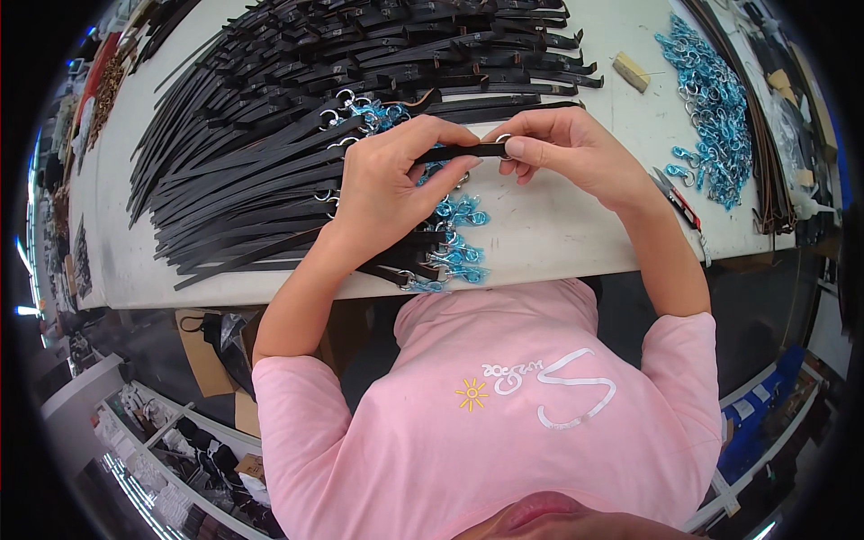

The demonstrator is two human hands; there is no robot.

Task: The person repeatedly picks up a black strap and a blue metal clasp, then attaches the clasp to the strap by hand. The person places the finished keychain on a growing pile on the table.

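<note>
A black strap (463,151) is stretched level between my two hands above the white table. My left hand (387,175) pinches it between thumb and fingers. At its right end sits a silver metal ring (504,144), and my right hand (567,153) grips the strap there, thumb in front. Under and left of my left hand lies a pile of black straps (243,198) fitted with metal rings. Clasps in blue plastic film (459,243) hang at their right ends, partly hidden by my left hand and wrist.
Many more black straps (360,54) cover the table's far side. A tan block (631,72) lies right of them. Farther right are a heap of blue-wrapped clasps (715,117), a red-and-black cutter (679,200) and long brown straps (772,193). The table's front edge (540,278) runs before me.
</note>
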